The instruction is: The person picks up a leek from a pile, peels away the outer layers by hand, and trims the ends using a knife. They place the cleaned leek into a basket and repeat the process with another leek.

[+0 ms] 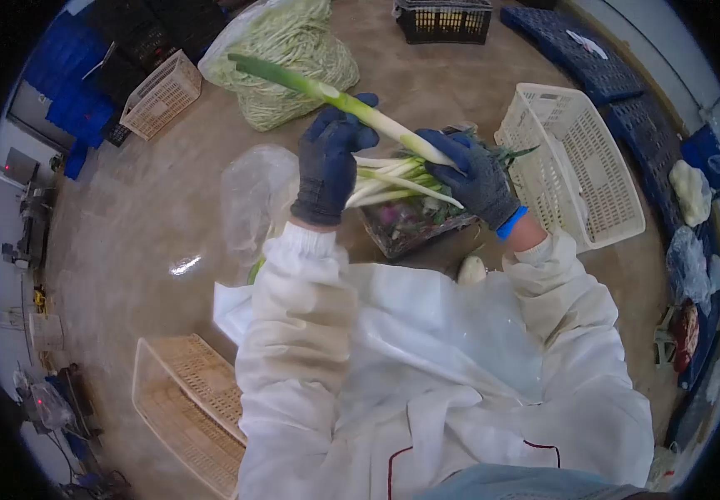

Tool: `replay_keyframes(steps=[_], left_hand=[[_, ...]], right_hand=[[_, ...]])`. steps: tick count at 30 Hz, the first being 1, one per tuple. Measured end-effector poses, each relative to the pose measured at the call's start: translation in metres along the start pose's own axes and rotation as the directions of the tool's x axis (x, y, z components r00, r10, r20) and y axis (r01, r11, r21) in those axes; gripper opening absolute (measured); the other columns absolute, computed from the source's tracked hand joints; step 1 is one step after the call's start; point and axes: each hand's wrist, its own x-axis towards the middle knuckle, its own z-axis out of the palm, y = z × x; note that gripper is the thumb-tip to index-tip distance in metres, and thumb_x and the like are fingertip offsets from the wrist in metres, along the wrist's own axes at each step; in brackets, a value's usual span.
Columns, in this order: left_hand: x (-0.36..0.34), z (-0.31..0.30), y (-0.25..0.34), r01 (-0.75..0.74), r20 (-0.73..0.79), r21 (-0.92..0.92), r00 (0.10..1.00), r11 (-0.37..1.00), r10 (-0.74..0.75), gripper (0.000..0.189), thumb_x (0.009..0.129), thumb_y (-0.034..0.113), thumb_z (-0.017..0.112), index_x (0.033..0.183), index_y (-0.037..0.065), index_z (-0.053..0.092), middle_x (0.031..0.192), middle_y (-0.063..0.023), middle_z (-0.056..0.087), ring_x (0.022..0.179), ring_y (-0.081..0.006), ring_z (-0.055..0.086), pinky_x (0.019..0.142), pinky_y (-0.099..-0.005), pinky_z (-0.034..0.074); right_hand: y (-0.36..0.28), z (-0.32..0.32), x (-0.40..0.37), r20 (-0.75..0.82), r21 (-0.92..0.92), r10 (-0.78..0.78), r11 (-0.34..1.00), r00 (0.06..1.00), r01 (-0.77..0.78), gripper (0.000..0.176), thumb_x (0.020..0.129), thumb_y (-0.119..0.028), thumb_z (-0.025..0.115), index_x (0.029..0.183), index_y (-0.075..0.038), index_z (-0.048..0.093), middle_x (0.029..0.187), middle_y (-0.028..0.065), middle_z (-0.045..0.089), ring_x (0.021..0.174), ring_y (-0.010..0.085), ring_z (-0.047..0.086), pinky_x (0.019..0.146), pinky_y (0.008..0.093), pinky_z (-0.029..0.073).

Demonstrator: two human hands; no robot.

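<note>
A long leek (389, 127), green at its upper left tip and white toward the root, slants across in front of me. My left hand (331, 158), in a dark blue-grey glove, has its fingers closed round the middle of the stalk. Gloved alike, with a blue band at the wrist, my right hand (478, 177) grips the white root end. Under the hands, several white leek stalks (401, 179) lie across a dark crate (406, 237) that holds leafy scraps and some purple pieces. The hands partly hide these stalks.
A clear plastic bag (256, 196) lies left of the crate. Ahead stands a big bag of long green vegetables (293, 62). Cream plastic crates stand at right (576, 167), lower left (189, 408) and upper left (160, 96). Blue pallets (580, 54) line the right wall.
</note>
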Motion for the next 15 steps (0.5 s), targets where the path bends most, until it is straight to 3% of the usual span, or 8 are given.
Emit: replay_keyframes(steps=[2,6,7,10,13,15], left_hand=[[0.000,-0.003,-0.002,-0.054,0.120,0.221,0.992,0.974,0.028,0.027,0.087,0.005,0.054,0.112,0.000,0.064,0.089,-0.0071,0.067,0.075,-0.0142,0.062,0.072,-0.0271,0.050],[-0.011,0.015,-0.012,0.276,0.278,-0.229,0.937,0.934,-0.209,0.032,0.098,0.016,0.043,0.121,-0.001,0.059,0.082,-0.0010,0.062,0.071,-0.0091,0.058,0.070,-0.0248,0.048],[-0.013,0.022,-0.015,0.325,0.278,-0.300,0.929,0.897,-0.244,0.033,0.099,0.017,0.041,0.119,-0.001,0.060,0.082,-0.0013,0.062,0.071,-0.0094,0.057,0.071,-0.0252,0.048],[-0.016,0.033,-0.017,0.095,0.183,-0.129,0.981,0.987,-0.070,0.036,0.099,0.022,0.038,0.111,-0.001,0.062,0.078,-0.0010,0.060,0.067,-0.0093,0.053,0.063,-0.0243,0.043],[-0.016,0.040,-0.014,0.148,0.149,-0.246,0.982,0.958,-0.113,0.035,0.097,0.022,0.038,0.109,-0.001,0.062,0.080,-0.0013,0.060,0.069,-0.0093,0.053,0.064,-0.0243,0.043],[-0.020,0.047,-0.014,0.072,0.081,-0.297,0.995,0.952,-0.050,0.035,0.096,0.022,0.039,0.109,-0.002,0.061,0.081,-0.0021,0.060,0.070,-0.0091,0.053,0.065,-0.0241,0.043]], right_hand=[[0.000,0.005,-0.001,0.020,0.138,0.044,0.989,0.999,-0.046,0.048,0.081,-0.015,0.065,0.127,-0.010,0.056,0.099,0.0170,0.062,0.088,0.0337,0.059,0.080,0.0410,0.047],[-0.003,0.008,-0.004,-0.072,0.085,0.020,0.996,0.997,-0.014,0.049,0.080,-0.014,0.064,0.128,-0.010,0.056,0.098,0.0160,0.062,0.086,0.0319,0.060,0.079,0.0404,0.047],[-0.006,0.007,-0.003,-0.084,-0.040,-0.001,0.999,0.996,-0.003,0.049,0.080,-0.014,0.064,0.128,-0.010,0.055,0.098,0.0147,0.062,0.086,0.0307,0.060,0.078,0.0403,0.047],[-0.016,0.009,0.001,-0.093,-0.343,-0.047,0.939,0.995,0.013,0.052,0.077,-0.014,0.065,0.128,-0.012,0.055,0.097,0.0111,0.062,0.085,0.0277,0.061,0.073,0.0400,0.048],[-0.015,0.018,-0.002,-0.094,-0.464,-0.048,0.886,0.994,-0.001,0.055,0.076,-0.015,0.066,0.129,-0.012,0.053,0.098,0.0087,0.062,0.084,0.0261,0.061,0.071,0.0401,0.047],[-0.014,0.023,-0.005,-0.114,-0.482,-0.068,0.876,0.991,0.005,0.056,0.075,-0.016,0.067,0.129,-0.012,0.052,0.098,0.0083,0.062,0.084,0.0261,0.061,0.070,0.0402,0.047]])
